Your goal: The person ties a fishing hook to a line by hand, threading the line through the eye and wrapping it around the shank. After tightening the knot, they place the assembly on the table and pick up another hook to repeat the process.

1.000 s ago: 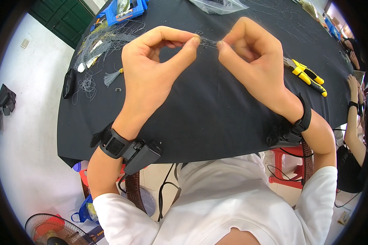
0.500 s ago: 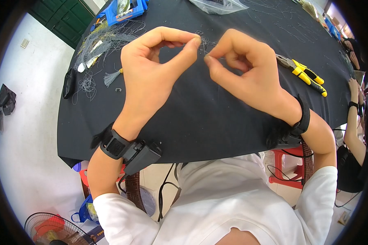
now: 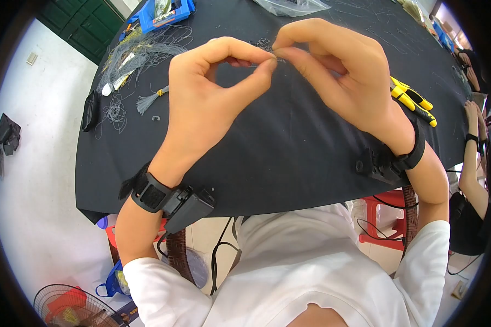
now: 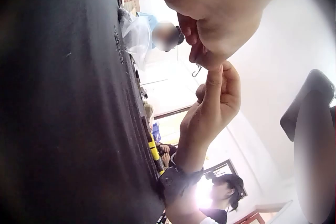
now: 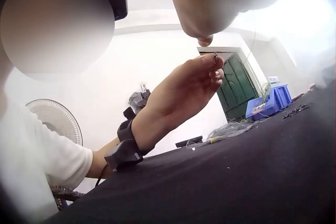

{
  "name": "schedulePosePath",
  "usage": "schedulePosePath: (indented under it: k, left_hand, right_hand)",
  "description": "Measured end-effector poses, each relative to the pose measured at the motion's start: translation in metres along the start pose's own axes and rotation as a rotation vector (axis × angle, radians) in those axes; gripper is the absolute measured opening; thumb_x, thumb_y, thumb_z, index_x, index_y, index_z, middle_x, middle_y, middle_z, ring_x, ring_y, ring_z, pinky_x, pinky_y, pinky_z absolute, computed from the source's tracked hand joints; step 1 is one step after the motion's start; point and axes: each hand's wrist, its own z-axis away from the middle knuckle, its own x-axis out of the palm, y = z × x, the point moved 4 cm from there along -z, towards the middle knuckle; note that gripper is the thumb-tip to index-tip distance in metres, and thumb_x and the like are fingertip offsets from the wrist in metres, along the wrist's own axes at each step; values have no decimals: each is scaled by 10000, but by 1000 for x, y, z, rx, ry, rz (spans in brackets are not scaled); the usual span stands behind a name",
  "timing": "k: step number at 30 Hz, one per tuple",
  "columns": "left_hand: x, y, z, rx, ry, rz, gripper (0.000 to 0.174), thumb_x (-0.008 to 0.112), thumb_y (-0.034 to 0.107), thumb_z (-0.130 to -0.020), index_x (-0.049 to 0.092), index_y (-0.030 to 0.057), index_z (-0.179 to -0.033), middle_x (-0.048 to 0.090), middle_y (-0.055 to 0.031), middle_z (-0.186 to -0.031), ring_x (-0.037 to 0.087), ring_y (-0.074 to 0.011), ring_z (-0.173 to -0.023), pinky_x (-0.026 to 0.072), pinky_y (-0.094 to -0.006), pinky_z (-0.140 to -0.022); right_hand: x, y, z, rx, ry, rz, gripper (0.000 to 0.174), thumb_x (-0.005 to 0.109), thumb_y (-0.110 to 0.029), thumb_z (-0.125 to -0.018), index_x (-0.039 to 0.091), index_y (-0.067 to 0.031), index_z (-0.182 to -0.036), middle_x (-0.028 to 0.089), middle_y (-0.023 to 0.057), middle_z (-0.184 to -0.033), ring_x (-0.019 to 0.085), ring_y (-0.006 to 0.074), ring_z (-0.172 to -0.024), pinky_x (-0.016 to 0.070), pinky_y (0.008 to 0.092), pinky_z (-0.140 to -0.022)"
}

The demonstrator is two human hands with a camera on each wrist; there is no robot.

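Above the black-covered table, my left hand (image 3: 204, 95) pinches a small fish hook between thumb and index finger. In the left wrist view the curved hook (image 4: 197, 71) juts out beside the fingertips. My right hand (image 3: 349, 79) has its thumb and index finger pinched on a thin fishing line, its fingertips right by the left ones. That fishing line (image 5: 254, 40) arcs away from the right hand in the right wrist view. Behind the fingertips lies a small dark tangled pile (image 3: 262, 43), partly hidden by the hands.
Yellow-and-black pliers (image 3: 412, 98) lie to the right, partly behind my right wrist. Tangled grey line (image 3: 147, 52), a tassel-like bundle (image 3: 151, 101) and a blue bin (image 3: 166, 13) are at the left. A clear plastic bag (image 3: 292, 6) sits at the far edge; another person's arm (image 3: 472, 163) rests at the right.
My right hand first came down and left, then rose with its wrist turned, its fingertips now beside the left ones. The left hand shifted slightly right, still pinching.
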Motion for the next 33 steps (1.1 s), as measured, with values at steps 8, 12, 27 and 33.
schedulePosePath:
  k: [8,12,27,33]
  left_hand:
    - [2,2,0,39,-71,-1,135,606,-81,-772,626,-52,-902,629,-71,-851,573,-99,-786,449,-204,-718]
    - [2,1,-1,56,-69,-2,127,607,-74,-775,628,-50,-898,630,-71,-856,573,-99,-788,449,-202,-714]
    - [-4,1,0,-15,167,155,106,650,8,-762,654,-24,-863,651,-53,-829,557,-80,-764,426,-213,-721]
    - [0,2,2,28,23,170,114,598,-19,-814,622,-22,-926,642,-82,-918,593,-92,-839,457,-190,-757]
  right_hand:
    - [-3,8,-3,227,-104,-61,99,637,-57,-787,605,-32,-877,386,-40,-532,302,35,-461,224,205,-429]
    - [-5,13,-2,307,-101,-152,113,664,-67,-762,598,-24,-843,394,-18,-522,317,60,-446,248,232,-420]
    - [30,16,19,667,-218,-748,112,613,-134,-807,578,-29,-825,525,-36,-609,425,21,-522,329,183,-479]
    - [32,22,24,850,-270,-889,198,609,-221,-828,598,-35,-894,601,16,-708,476,42,-593,375,181,-529]
